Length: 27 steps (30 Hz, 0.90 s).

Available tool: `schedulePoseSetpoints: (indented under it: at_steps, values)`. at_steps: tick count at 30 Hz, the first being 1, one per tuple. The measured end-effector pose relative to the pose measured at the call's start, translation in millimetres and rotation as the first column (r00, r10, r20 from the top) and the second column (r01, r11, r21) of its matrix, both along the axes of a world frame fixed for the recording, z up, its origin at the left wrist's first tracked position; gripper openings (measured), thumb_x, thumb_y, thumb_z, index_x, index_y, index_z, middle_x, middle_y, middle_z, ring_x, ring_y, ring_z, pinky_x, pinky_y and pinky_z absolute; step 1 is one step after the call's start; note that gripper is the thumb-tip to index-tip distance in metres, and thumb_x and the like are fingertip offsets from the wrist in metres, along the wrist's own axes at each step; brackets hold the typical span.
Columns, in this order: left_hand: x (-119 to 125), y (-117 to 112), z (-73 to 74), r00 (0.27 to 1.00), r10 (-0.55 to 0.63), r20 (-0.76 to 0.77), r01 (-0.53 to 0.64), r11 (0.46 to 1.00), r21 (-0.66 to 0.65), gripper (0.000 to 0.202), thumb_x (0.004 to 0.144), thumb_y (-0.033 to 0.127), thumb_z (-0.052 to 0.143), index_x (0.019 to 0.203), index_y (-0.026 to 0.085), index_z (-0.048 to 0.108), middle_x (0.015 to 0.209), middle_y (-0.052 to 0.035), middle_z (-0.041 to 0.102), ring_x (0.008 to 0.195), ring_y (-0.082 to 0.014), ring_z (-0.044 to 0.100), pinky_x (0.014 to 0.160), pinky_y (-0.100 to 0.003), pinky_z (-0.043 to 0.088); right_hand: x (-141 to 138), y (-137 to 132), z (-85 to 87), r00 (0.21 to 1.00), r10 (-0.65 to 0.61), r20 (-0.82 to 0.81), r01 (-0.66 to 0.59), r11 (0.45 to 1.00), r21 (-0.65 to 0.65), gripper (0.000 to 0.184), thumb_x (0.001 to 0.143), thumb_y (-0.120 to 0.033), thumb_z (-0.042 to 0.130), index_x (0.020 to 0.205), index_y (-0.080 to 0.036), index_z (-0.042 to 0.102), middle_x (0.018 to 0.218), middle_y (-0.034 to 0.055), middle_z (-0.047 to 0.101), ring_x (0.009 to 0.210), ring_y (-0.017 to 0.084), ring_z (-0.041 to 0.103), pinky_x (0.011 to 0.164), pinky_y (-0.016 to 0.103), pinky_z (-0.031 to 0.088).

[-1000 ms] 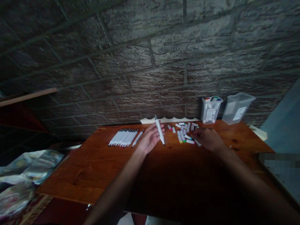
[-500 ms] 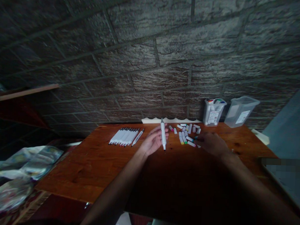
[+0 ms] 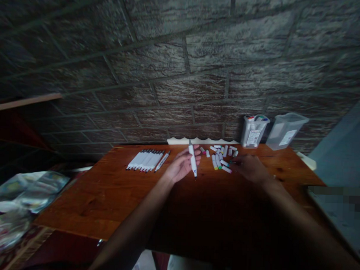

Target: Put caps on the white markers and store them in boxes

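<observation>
My left hand [image 3: 180,165] holds a white marker [image 3: 192,159] by its middle, with the dark tip pointing toward me. My right hand [image 3: 249,168] lies palm down on the wooden table [image 3: 112,199], its fingers closed on something small at the near edge of a scatter of several loose marker caps [image 3: 222,156]. What the fingers hold is hidden. A neat row of several white markers [image 3: 146,160] lies to the left of my left hand.
At the back right stand a plastic tub [image 3: 253,131] with markers in it and a second clear tub [image 3: 286,131]. A white scalloped strip [image 3: 203,141] runs along the brick wall. Crumpled plastic bags [image 3: 21,196] lie off the table's left side.
The marker in my left hand has turned slightly, its tip now nearer to me. My right hand stays at the edge of the caps. The view shifted a little.
</observation>
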<state>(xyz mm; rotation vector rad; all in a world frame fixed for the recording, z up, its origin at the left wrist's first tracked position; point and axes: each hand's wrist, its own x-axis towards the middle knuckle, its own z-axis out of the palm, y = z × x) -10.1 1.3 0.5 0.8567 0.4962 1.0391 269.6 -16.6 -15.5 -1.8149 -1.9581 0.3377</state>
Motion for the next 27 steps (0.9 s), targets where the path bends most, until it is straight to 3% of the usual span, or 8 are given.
schedulePoseSetpoints:
  at_steps: [3,9,18,24,27]
  values:
    - [1,4,-3.7,1.0,0.008,-0.011,-0.008,1.0,-0.002,0.039,0.081,0.009,0.062,0.12,0.013,0.061,0.11,-0.0101,0.068,0.081,-0.0132,0.068,0.078,-0.024,0.054,3,0,10.2,0.996,0.058,-0.063,-0.062,0.996,-0.057,0.026,0.084,-0.042,0.058,0.096,-0.029,0.076,0.087,0.0019,0.073,0.071,0.015,0.065,0.064,0.023,0.043]
    - [6,12,-15.2,0.995,0.065,-0.082,-0.068,0.997,-0.041,0.034,0.087,0.016,0.061,0.122,0.014,0.059,0.122,-0.0141,0.063,0.094,-0.0182,0.069,0.083,-0.029,0.055,13,0,15.6,0.994,0.097,-0.059,-0.099,0.994,-0.041,0.024,0.083,-0.042,0.06,0.093,-0.028,0.075,0.087,0.0005,0.073,0.072,0.015,0.066,0.066,0.024,0.046]
    - [7,21,-26.7,0.988,0.033,-0.15,-0.037,0.999,-0.023,0.034,0.082,0.019,0.07,0.115,0.014,0.063,0.124,-0.0143,0.063,0.089,-0.018,0.07,0.081,-0.028,0.055,45,4,15.6,0.991,-0.129,-0.034,0.13,0.991,0.032,0.027,0.083,-0.041,0.057,0.091,-0.021,0.075,0.092,0.0065,0.073,0.087,0.02,0.068,0.076,0.027,0.048]
    - [7,21,-22.9,0.985,0.03,-0.169,-0.038,0.998,-0.042,0.034,0.081,0.019,0.07,0.114,0.014,0.063,0.12,-0.015,0.065,0.086,-0.0182,0.07,0.078,-0.028,0.056,28,1,10.5,0.981,0.176,-0.083,-0.184,0.978,-0.103,0.019,0.08,-0.033,0.061,0.088,-0.023,0.074,0.085,0.0013,0.072,0.075,0.014,0.066,0.068,0.023,0.046]
    - [8,21,-22.7,0.985,0.033,-0.17,-0.041,0.998,-0.044,0.033,0.082,0.019,0.07,0.114,0.013,0.063,0.122,-0.0152,0.064,0.084,-0.0174,0.07,0.077,-0.027,0.056,22,1,8.0,0.972,0.223,-0.073,-0.23,0.967,-0.107,0.019,0.081,-0.032,0.058,0.086,-0.022,0.074,0.087,0.0024,0.073,0.076,0.014,0.065,0.07,0.024,0.046]
